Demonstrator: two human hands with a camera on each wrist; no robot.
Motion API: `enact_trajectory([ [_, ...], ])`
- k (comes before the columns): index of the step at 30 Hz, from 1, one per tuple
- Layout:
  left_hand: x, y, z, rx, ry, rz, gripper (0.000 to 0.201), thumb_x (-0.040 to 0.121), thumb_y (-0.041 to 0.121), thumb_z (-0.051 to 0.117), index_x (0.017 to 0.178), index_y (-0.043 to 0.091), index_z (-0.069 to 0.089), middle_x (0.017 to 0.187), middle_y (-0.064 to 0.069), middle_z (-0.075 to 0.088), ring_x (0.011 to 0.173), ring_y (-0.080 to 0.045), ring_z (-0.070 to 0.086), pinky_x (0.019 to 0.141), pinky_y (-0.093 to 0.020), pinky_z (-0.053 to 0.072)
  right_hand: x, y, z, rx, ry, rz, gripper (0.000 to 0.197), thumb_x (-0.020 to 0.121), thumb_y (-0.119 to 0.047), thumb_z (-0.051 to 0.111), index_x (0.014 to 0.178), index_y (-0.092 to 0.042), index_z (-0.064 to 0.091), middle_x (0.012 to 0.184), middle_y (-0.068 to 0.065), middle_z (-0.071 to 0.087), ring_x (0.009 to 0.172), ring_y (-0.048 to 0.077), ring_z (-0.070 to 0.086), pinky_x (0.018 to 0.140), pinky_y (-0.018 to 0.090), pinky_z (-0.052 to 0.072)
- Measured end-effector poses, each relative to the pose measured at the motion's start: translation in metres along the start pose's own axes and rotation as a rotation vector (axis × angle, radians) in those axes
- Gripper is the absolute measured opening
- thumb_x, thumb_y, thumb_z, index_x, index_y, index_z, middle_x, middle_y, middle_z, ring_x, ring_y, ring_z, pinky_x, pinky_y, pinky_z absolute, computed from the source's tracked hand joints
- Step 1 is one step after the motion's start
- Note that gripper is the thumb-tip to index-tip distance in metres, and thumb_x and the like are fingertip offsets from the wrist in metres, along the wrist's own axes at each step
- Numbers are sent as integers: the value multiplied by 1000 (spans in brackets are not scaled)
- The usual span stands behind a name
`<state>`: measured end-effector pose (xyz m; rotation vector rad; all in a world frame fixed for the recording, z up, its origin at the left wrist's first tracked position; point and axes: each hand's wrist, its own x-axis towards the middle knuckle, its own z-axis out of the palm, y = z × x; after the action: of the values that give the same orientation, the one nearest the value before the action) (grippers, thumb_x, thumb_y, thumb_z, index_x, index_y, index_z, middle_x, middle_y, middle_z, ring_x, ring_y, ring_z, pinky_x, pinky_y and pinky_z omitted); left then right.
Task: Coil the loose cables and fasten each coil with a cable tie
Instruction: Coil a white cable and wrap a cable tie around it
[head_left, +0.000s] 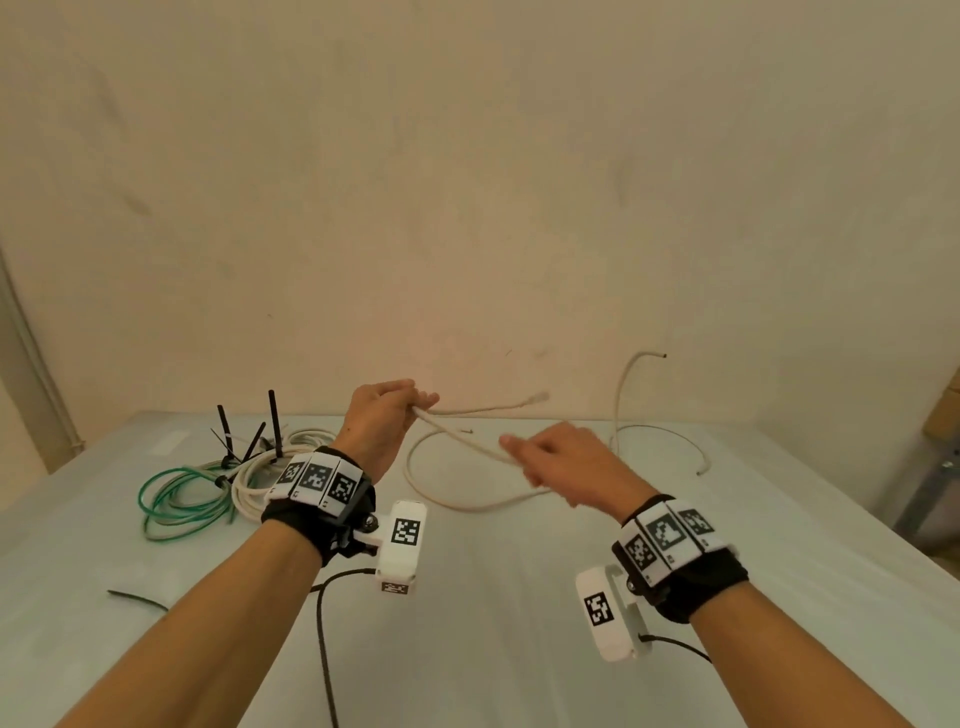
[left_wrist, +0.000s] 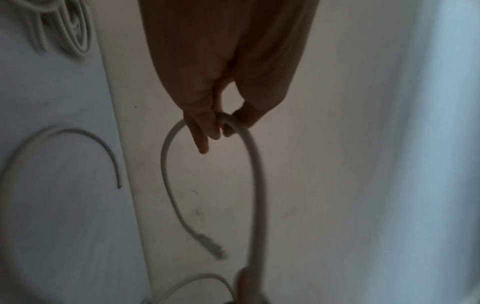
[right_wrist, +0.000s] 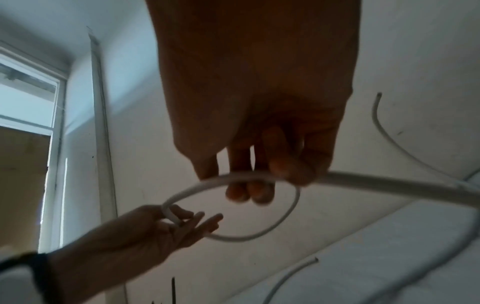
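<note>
A loose white cable (head_left: 470, 441) runs between both hands above the table (head_left: 467, 623). My left hand (head_left: 410, 408) is raised near the back edge and pinches the cable close to its plug end (head_left: 540, 397), which sticks out to the right. In the left wrist view the fingers (left_wrist: 215, 127) curl over the cable (left_wrist: 258, 174) and the plug (left_wrist: 215, 248) hangs free. My right hand (head_left: 524, 452) grips the same cable lower and to the right; its fingers (right_wrist: 288, 170) close round the cable (right_wrist: 207, 184). The rest of the cable lies in a loop (head_left: 467, 506) on the table.
At the back left lie a green coil (head_left: 176, 501) and a white coil (head_left: 257, 480), each with black cable ties (head_left: 275, 423) sticking up. A loose black tie (head_left: 137, 600) lies front left. A thin white cable (head_left: 660, 430) curves at the back right by the wall.
</note>
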<state>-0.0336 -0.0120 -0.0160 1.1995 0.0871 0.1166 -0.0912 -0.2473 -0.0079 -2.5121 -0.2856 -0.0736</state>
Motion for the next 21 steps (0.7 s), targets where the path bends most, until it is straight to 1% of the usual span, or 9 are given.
enact_trajectory([
  [1, 1, -1, 0, 23, 16, -3, 30, 93, -16, 56, 123, -15, 49, 117, -30, 57, 111, -33, 70, 108, -38, 51, -3, -2, 7, -23, -124, 11, 63, 101, -66, 44, 69, -17, 67, 66, -4, 64, 53, 12, 57, 58, 28, 51],
  [3, -3, 1, 1, -9, -11, -17, 23, 94, -19, 52, 116, -15, 49, 122, -35, 56, 109, -33, 71, 107, -39, 53, -6, 0, 23, -54, -324, 37, 59, 103, -62, 44, 75, -18, 69, 70, -7, 64, 59, 9, 60, 59, 24, 54],
  [6, -16, 7, 2, -48, -101, -38, 18, 95, -20, 40, 108, -16, 53, 117, -37, 66, 102, -32, 75, 82, -28, 63, -4, 4, 33, -53, -427, 32, 43, 102, -49, 57, 84, -12, 73, 75, -1, 70, 57, 9, 62, 61, 25, 58],
  [9, -29, 18, -1, 143, -121, 11, 31, 95, -12, 37, 116, -7, 60, 107, -15, 78, 79, -13, 75, 55, -23, 46, 3, -7, 25, 87, -126, -73, 25, 96, -37, 70, 86, -15, 74, 79, 1, 75, 54, 3, 60, 60, 24, 50],
  [12, -34, 30, 0, 250, -112, 74, 45, 89, -9, 35, 116, 2, 69, 96, -7, 78, 59, -12, 57, 51, -24, 33, 13, -19, 9, 19, 390, -29, 30, 94, -41, 72, 109, -18, 58, 98, 4, 69, 83, 17, 65, 72, 33, 48],
  [14, -39, 37, 2, 282, -128, 122, 46, 88, -8, 35, 112, 3, 72, 90, -8, 74, 56, -13, 49, 49, -23, 30, 20, -18, 2, -142, 422, 143, 56, 96, -46, 68, 133, -14, 41, 124, 11, 63, 105, 36, 64, 80, 40, 48],
  [16, -43, 41, 5, 313, -156, 170, 45, 90, -7, 35, 110, 5, 74, 84, -8, 72, 53, -13, 45, 47, -22, 28, 25, -11, -1, -159, 306, 280, 63, 99, -52, 61, 141, -12, 36, 132, 15, 61, 114, 41, 62, 84, 41, 47],
  [18, -46, 43, 7, 312, -171, 195, 43, 93, -6, 37, 109, 6, 75, 80, -7, 70, 53, -12, 43, 48, -21, 28, 28, -4, -3, 34, 214, 238, 48, 103, -55, 52, 125, -14, 57, 116, 13, 69, 99, 32, 67, 80, 39, 54],
  [21, -46, 43, 8, 252, -166, 215, 41, 96, -4, 40, 110, 7, 76, 79, -7, 68, 59, -13, 48, 53, -21, 34, 23, -3, -1, 375, 110, 139, 55, 100, -61, 54, 88, -12, 74, 72, 2, 64, 53, 14, 55, 49, 27, 46],
])
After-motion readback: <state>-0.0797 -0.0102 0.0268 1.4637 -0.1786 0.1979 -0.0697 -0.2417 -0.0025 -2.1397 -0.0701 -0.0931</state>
